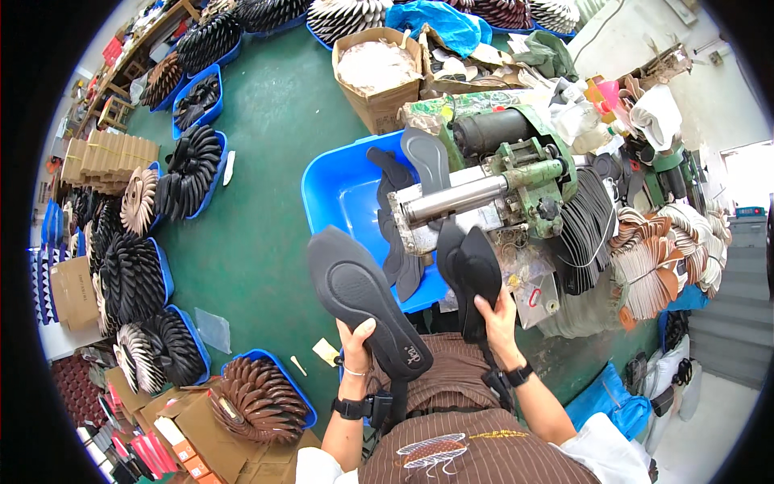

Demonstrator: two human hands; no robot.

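My left hand (355,345) is closed on the heel half of a black insole (355,278), its toe end pointing up and away from me. In my right hand (497,327) are black insoles (470,274) held overlapping, with the thumb pressed on top; I cannot tell exactly how many. Just beyond both hands is a green roller machine (524,173) with a shiny metal cylinder (451,200). A dark grey insole (426,153) sticks out at the far side of that cylinder. Below it, a blue bin (322,181) has several dark insoles (393,234) lying in it.
Bundled black insoles (582,230) and tan ones (649,266) lie right of the machine. Behind the bin stands a cardboard box (379,105). Blue tubs of stacked insoles (193,173) line the left side of the green floor (258,161). A blue bag (610,403) rests at lower right.
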